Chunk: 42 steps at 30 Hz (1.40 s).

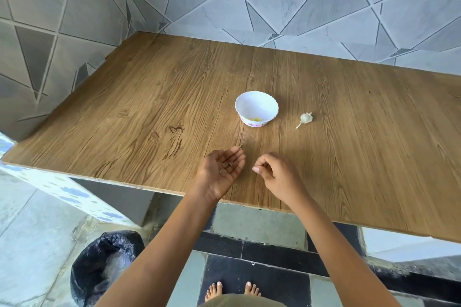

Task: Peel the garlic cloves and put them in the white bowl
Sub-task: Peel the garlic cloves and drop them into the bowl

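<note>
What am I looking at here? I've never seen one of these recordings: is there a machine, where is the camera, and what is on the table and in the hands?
There is no machine: a person works with two bare hands. The single picture comes from a wide-angle camera worn on the head, looking forward and down, which is why the bare feet show at the bottom. On the wooden table stands a white bowl with something yellowish at its bottom. To its right, apart from it, lies a garlic bulb. The left hand is palm up, fingers relaxed, with a few small dark scraps in the palm, possibly peel. The right hand has its fingers curled; whether they pinch anything is too small to tell. A bin lined with a black bag stands on the floor.
</note>
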Available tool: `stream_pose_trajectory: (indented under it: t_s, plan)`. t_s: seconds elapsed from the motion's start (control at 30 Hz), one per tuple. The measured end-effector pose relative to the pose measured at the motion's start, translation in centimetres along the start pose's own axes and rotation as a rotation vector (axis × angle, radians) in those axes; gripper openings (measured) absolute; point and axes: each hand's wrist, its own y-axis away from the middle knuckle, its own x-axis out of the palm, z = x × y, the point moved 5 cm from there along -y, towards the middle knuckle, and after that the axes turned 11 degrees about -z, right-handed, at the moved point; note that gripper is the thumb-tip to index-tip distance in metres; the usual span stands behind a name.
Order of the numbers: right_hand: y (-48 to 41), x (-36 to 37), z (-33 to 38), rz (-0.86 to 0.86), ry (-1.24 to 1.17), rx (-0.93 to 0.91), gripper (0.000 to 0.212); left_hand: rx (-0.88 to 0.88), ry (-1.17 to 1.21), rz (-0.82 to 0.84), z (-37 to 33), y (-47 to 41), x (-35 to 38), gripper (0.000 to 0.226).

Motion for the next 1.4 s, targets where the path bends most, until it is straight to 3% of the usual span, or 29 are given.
stream_pose_trajectory:
  t_s: [0.1, 0.27, 0.37, 0.53, 0.73, 0.97, 1.13, 1.4]
  plan:
    - [-0.7, -0.5, 2.3, -0.105, -0.134, -0.097, 0.003, 0.013, -0.037, -0.001, 0.6, 0.3, 0.7, 0.037]
    - [-0.7, -0.2, 3.7, -0.123, -0.084, -0.223, 0.031, 0.033, -0.046, -0.028, 0.9, 0.3, 1.5, 0.04]
    - [-0.8, -0.3, 3.9, -0.161, -0.086, -0.241, 0.024, 0.026, -0.028, -0.016, 1.0, 0.2, 1.6, 0.047]
    - [-0.7, -0.7, 4.5, -0.24, -0.018, -0.267, 0.008, 0.025, -0.062, -0.017, 1.2, 0.1, 1.7, 0.037]
    - [-0.3, -0.4, 4.5, -0.156, -0.104, -0.316, 0.028, 0.034, -0.008, -0.024, 1.3, -0.1, 1.4, 0.048]
    - [-0.8, -0.8, 3.4, -0.261, -0.169, -0.176, 0.005, 0.005, -0.032, -0.012, 1.6, 0.5, 1.9, 0.035]
    - [-0.2, -2.7, 1.5, -0.323, -0.214, -0.096, 0.01, -0.022, -0.011, 0.022, 1.6, 0.3, 1.9, 0.037]
    - [2.3, -3.1, -1.8, -0.339, 0.078, -0.02, 0.022, -0.032, -0.02, 0.019, 1.4, -0.4, 1.7, 0.035]
